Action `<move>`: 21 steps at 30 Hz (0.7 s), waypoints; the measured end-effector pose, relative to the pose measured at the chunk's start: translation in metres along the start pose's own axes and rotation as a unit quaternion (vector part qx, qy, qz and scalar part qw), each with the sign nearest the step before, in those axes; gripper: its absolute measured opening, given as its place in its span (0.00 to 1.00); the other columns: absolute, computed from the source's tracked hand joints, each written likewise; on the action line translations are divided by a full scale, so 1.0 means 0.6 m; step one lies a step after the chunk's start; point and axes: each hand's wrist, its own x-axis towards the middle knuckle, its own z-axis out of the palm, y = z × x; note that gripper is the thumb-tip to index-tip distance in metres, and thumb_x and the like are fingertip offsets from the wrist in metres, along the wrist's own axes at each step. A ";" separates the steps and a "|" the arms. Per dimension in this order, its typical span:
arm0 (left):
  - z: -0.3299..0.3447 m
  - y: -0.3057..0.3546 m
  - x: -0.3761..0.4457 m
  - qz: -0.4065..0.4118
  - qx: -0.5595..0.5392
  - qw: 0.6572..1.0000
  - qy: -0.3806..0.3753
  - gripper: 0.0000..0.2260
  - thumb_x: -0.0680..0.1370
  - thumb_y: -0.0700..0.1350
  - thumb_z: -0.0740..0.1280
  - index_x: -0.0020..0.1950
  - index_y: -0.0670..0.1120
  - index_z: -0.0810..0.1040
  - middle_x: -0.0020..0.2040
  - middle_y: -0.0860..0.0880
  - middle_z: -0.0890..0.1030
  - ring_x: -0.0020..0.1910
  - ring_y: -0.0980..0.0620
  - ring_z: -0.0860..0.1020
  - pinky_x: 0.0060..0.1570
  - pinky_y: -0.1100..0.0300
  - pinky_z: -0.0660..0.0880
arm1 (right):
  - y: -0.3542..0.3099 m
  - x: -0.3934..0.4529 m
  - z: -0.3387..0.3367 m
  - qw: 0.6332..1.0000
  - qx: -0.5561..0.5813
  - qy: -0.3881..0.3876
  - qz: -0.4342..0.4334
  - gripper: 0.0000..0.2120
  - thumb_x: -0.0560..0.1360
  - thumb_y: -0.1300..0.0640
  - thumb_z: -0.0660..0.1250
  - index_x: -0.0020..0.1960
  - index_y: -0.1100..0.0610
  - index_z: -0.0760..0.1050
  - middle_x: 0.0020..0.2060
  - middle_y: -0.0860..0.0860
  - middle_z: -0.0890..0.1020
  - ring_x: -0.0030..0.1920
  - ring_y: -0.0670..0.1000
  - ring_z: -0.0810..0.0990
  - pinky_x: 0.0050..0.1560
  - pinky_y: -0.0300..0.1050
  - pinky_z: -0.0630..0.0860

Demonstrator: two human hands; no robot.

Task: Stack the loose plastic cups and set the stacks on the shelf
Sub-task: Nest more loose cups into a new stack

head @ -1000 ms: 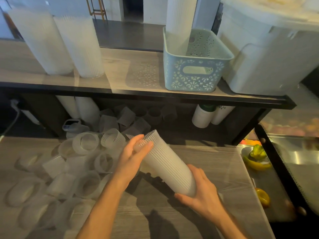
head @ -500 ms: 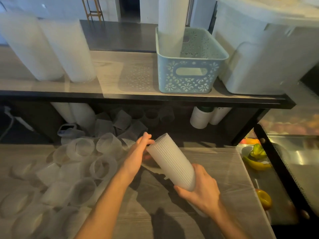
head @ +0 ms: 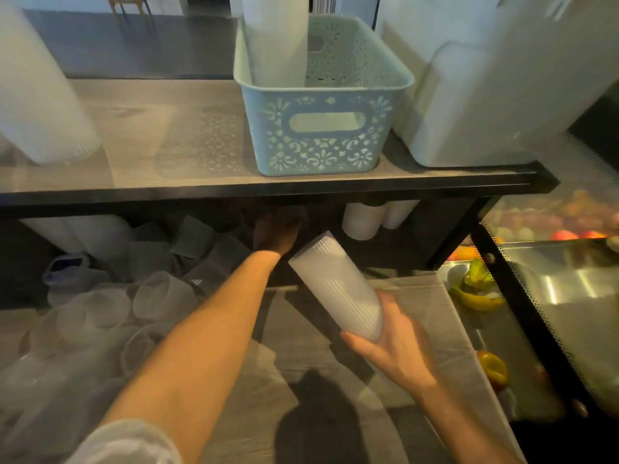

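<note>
Loose cups [head: 100, 306] lay heaped on the worktop [head: 254, 406], left of the left hand [head: 276, 234]. That hand had left the stack's rim and reached into the shadow under the shelf [head: 268, 189], likely for another cup; its grip could not be made out. Just right of it, the right hand [head: 390, 346] wrapped the base of the tilted stack [head: 335, 283], not yet shelved.

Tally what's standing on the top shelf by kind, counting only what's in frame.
Blue basket: 1
White bin: 1
Cup stacks: 2, the shelf stack and the basket stack
Total: 4
The shelf's far left is cut off.
</note>
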 end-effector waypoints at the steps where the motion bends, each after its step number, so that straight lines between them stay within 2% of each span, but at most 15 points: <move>1: 0.007 0.000 0.003 0.001 0.005 1.000 0.009 0.24 0.80 0.54 0.63 0.72 0.43 0.70 0.69 0.38 0.73 0.68 0.38 0.71 0.63 0.50 0.67 | 0.003 0.001 0.000 1.000 0.005 -0.002 0.003 0.41 0.60 0.27 0.67 0.68 0.39 0.58 0.59 0.42 0.72 0.56 0.45 0.76 0.53 0.48 0.80; 4: 0.021 0.007 0.023 -0.006 0.010 1.000 0.025 0.27 0.80 0.57 0.63 0.75 0.45 0.64 0.71 0.39 0.69 0.70 0.38 0.68 0.66 0.47 0.65 | 0.009 0.003 0.000 1.000 0.023 -0.010 0.012 0.42 0.60 0.28 0.70 0.68 0.38 0.57 0.59 0.39 0.71 0.57 0.44 0.76 0.53 0.46 0.80; 7: 0.038 0.002 0.059 -0.041 -0.016 0.999 0.017 0.31 0.79 0.61 0.62 0.77 0.48 0.60 0.74 0.41 0.67 0.72 0.40 0.65 0.69 0.47 0.63 | 0.012 0.003 -0.005 1.000 0.026 -0.003 0.010 0.41 0.61 0.31 0.73 0.68 0.38 0.59 0.56 0.37 0.69 0.53 0.41 0.75 0.48 0.35 0.76; 9: 0.051 -0.009 0.092 -0.059 -0.029 0.998 0.013 0.34 0.76 0.65 0.63 0.77 0.50 0.60 0.74 0.43 0.67 0.72 0.41 0.66 0.69 0.47 0.63 | 0.014 0.002 -0.010 1.000 0.022 0.009 0.010 0.40 0.62 0.34 0.74 0.68 0.40 0.60 0.53 0.36 0.69 0.49 0.40 0.74 0.44 0.31 0.70; 12: 0.065 -0.021 0.123 -0.089 -0.042 0.995 -0.017 0.38 0.70 0.70 0.62 0.75 0.52 0.64 0.73 0.44 0.68 0.70 0.41 0.67 0.68 0.46 0.64 | 0.020 0.003 -0.013 1.000 0.010 0.011 0.017 0.39 0.62 0.34 0.74 0.67 0.41 0.61 0.53 0.37 0.69 0.49 0.41 0.73 0.44 0.33 0.70; 15: 0.068 -0.022 0.120 -0.098 -0.020 0.995 -0.025 0.35 0.71 0.67 0.65 0.73 0.51 0.65 0.71 0.44 0.68 0.69 0.41 0.67 0.66 0.48 0.63 | 0.025 0.005 -0.015 0.999 -0.014 0.007 0.031 0.39 0.62 0.34 0.75 0.67 0.43 0.62 0.53 0.39 0.68 0.49 0.42 0.73 0.44 0.33 0.71; 17: 0.062 -0.021 0.110 -0.096 -0.016 0.995 -0.038 0.35 0.69 0.66 0.66 0.70 0.50 0.65 0.68 0.42 0.69 0.65 0.42 0.68 0.63 0.50 0.65 | 0.028 0.004 -0.018 0.999 -0.009 0.008 0.031 0.39 0.62 0.34 0.75 0.67 0.45 0.63 0.53 0.39 0.69 0.50 0.43 0.74 0.48 0.39 0.76; 19: 0.048 -0.015 0.088 -0.076 -0.075 0.993 -0.053 0.29 0.70 0.65 0.69 0.63 0.50 0.67 0.62 0.46 0.71 0.59 0.45 0.71 0.59 0.53 0.69 | 0.028 0.002 -0.021 1.000 -0.004 0.005 0.030 0.39 0.62 0.33 0.74 0.67 0.45 0.63 0.53 0.39 0.69 0.50 0.43 0.75 0.50 0.44 0.79; 21: 0.027 -0.001 0.047 -0.095 -0.237 0.964 -0.067 0.20 0.73 0.55 0.72 0.58 0.49 0.69 0.60 0.46 0.73 0.57 0.47 0.73 0.60 0.50 0.74 | 0.027 0.001 -0.023 0.999 -0.007 0.002 0.033 0.39 0.62 0.33 0.74 0.66 0.44 0.63 0.52 0.39 0.69 0.50 0.43 0.74 0.50 0.44 0.79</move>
